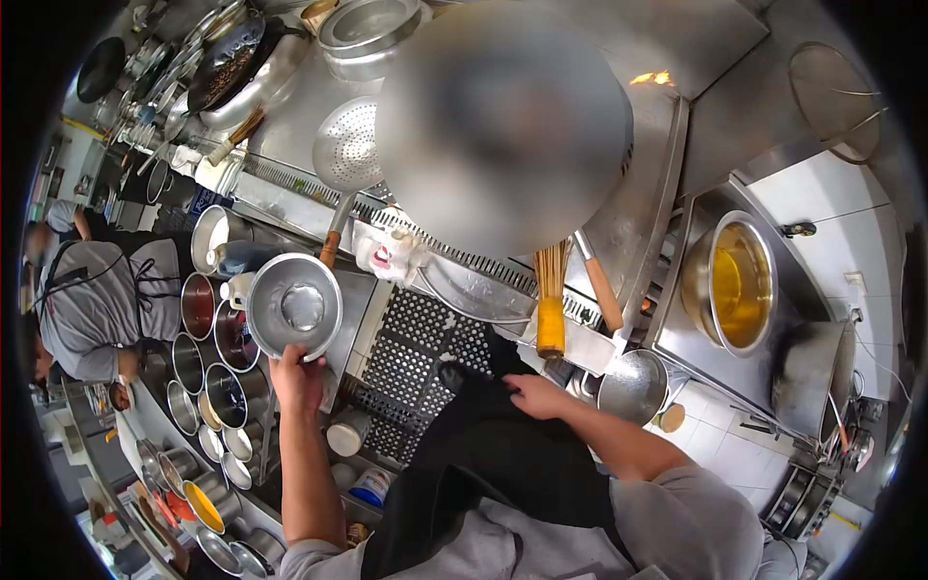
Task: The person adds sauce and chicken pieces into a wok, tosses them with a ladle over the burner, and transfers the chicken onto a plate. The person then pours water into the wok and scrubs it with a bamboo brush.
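Note:
My left hand [295, 382] grips the near rim of a metal mixing bowl [327, 324], its thumb over the edge. The bowl is held tilted so its inside shows, with a bright reflection at the bottom. It overlaps the row of seasoning pots [198, 307] to the left. My right hand [538, 397] is in front of my black apron [522, 459], with loosely bent fingers and nothing visible in them. Beyond it, a bamboo wok brush [550, 324] with a yellow handle lies by the stove edge, beside a wooden-handled tool [601, 290].
A perforated ladle [346, 145] rests on the stove. A large blurred round area covers the stove's middle; a flame [652, 77] shows behind it. At right stands a basin of yellow oil [742, 280]. A co-worker [106, 300] stands at left. Black matting [416, 338] covers the floor.

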Demonstrator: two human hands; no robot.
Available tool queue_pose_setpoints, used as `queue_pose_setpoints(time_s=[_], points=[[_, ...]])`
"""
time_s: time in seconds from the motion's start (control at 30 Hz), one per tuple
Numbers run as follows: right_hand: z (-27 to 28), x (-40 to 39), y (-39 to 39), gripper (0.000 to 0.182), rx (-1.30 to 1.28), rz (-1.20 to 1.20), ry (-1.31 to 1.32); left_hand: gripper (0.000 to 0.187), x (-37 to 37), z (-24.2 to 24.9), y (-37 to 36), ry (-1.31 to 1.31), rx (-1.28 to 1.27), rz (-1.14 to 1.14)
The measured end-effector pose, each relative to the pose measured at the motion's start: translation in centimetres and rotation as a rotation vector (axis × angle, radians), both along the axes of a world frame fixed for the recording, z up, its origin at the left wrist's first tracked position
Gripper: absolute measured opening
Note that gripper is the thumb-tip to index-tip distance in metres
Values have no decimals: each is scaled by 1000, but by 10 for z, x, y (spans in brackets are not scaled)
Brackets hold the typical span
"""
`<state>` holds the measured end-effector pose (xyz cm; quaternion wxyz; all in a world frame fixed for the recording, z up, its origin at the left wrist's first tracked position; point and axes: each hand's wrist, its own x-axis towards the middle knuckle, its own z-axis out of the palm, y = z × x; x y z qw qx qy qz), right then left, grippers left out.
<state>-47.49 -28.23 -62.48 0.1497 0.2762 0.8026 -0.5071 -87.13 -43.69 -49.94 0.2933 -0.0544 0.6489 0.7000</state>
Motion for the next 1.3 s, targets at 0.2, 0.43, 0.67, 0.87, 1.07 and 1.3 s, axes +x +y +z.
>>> queue_pose_setpoints(time_s=[0.2, 0.43, 0.67, 0.87, 1.07, 1.3], points=[[-226, 45, 1, 56, 256, -430, -395, 39, 23, -12, -14, -49, -70, -89], [-252, 28, 36, 61, 120, 60, -805, 53, 57, 16, -109, -101, -276, -68], [-176, 13, 17, 92, 332, 171, -757, 55, 161, -5, -306, -128, -248, 495], [-115, -31, 18, 88, -80, 724, -453, 39, 349, -32, -516, -310, -520, 793], [-64, -121, -56, 77, -7, 997, -425, 32, 468, -68, -616, -374, -350, 1273], [-2, -195, -130, 66, 98, 1050, -371, 37, 451, -96, -762, -83, -1718, 1208]])
